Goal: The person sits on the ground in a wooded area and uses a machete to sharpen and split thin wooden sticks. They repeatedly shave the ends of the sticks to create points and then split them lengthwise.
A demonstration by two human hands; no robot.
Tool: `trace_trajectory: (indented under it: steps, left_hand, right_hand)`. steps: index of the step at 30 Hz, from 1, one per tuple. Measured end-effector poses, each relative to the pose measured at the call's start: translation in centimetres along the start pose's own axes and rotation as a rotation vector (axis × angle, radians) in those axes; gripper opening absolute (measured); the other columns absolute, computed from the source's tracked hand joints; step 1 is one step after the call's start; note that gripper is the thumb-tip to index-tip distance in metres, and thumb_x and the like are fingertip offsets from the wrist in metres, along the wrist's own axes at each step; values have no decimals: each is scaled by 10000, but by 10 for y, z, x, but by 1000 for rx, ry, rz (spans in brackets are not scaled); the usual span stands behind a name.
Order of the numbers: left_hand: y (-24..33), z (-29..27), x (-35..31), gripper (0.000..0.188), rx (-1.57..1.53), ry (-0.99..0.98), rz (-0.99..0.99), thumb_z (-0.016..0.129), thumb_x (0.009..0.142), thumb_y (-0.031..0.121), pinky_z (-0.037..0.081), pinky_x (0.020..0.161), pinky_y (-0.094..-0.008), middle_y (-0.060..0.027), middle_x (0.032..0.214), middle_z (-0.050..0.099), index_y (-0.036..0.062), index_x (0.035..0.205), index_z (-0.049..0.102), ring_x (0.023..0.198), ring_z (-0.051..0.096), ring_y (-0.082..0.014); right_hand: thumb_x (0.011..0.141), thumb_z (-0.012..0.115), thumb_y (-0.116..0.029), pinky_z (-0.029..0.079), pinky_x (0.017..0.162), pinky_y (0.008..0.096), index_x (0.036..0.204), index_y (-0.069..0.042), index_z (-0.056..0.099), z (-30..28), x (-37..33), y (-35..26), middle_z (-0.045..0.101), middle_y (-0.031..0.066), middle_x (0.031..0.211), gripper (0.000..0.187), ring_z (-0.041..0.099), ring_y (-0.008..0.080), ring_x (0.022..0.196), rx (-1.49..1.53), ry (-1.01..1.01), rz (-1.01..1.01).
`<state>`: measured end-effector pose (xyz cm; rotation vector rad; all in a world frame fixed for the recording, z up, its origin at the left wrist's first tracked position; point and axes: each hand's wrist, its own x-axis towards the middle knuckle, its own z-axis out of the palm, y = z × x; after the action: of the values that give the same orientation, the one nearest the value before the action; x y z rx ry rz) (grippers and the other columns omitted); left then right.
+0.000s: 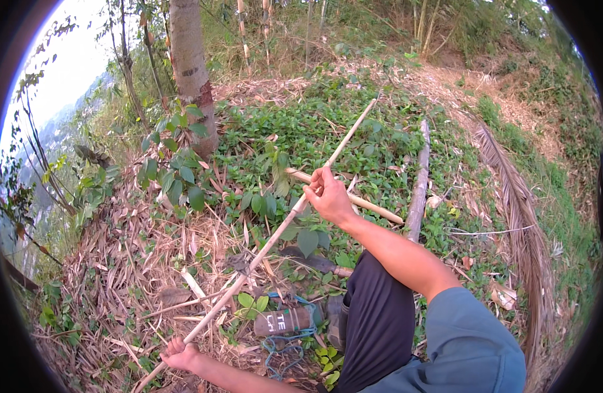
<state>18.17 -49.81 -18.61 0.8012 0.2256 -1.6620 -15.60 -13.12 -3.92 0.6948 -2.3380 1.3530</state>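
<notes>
Pole: the long, slender, pale wooden pole [265, 247] slants across your view, from beside your left hand low at the left to its narrow far end over the greenery.
Right hand: your bare right hand [329, 196] pinches the pole along its upper half, fingers curled in.
Left hand: your bare left hand [181, 355] is wrapped around the pole near its lower end, palm turned up.
Crossing stick: a shorter, pale tan stick [378, 208] lies beyond your right hand, crossing the pole's line.
Knee: your leg in dark trousers [382, 308] is bent, right of the pole.
Beside the knee: a dark-bladed tool with a wooden handle [310, 257] lies on the ground; near it sits a brown cylindrical container with white lettering [282, 322], blue rope [273, 349] looped about it.
Farther right: a grey, straight log [420, 180] and a dry, brown palm frond [513, 190] lie among leafy green plants [255, 134].
</notes>
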Motion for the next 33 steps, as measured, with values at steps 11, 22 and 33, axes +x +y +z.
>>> trace_trajectory:
  steps: [11,22,33]
  left_hand:
    - [58,-13,46,513,35,-187,-72,302,1052,415,174,430,-294,4,554,207,168,612,204,447,157,-140]
    - [128,-77,245,449,267,-433,-94,406,938,403,449,673,-467,-134,744,541,37,791,620,723,548,-258]
    - [72,-19,64,500,37,-247,-60,327,1049,344,133,417,-282,-3,565,210,159,597,219,471,201,-131]
  right_hand:
    - [1029,516,-281,575,705,318,1269,-33,493,-29,22,63,649,85,1084,346,667,199,882,1170,176,729]
    - [1018,572,-157,580,689,260,1276,-62,619,-48,27,44,710,72,1096,279,689,115,883,1190,59,451]
    - [1014,585,-166,557,719,267,1225,-78,630,-56,23,56,714,49,1045,232,679,111,876,1195,38,466]
